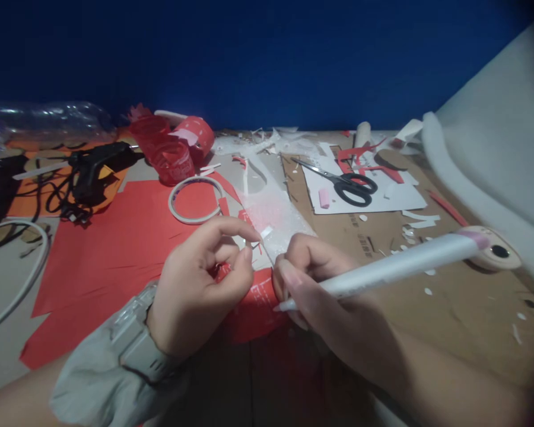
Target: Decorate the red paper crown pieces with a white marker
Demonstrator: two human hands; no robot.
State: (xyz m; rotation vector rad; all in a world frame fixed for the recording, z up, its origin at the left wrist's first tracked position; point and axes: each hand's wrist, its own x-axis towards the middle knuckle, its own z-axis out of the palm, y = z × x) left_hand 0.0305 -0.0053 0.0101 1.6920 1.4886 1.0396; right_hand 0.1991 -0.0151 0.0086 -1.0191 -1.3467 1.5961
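A deep blue backdrop [267, 65] rises behind a cluttered pale desk [4, 367]. Near the middle, the right hand [315, 284] has its fingers closed around a white pen with a pinkish-purple end [396, 267], held slanted with its narrow tip down at a red piece with white printed markings [262, 293]; whether the tip touches it is unclear. This red piece lies beneath and between the two hands. The left hand [204, 273], with a grey watch [140, 347] and a pale grey fabric band [98, 379] at the wrist, has its fingers curled, thumb and index finger near each other; whether they grip anything cannot be told. Beyond the left hand, a white ring-shaped tape roll [172, 204] lies on large red paper sheets [102, 237]. Farther left are a black glue gun with a cable [91, 172] and a clear plastic bottle [53, 121]. Red translucent cups [175, 161] stand behind the tape roll. To the right, open scissors with black handles [353, 188] rest on a white sheet [382, 204] atop brown cardboard [454, 308], near red paper scraps [394, 174]. A cream rounded object with a dark centre [487, 258] lies beyond the pen's end.
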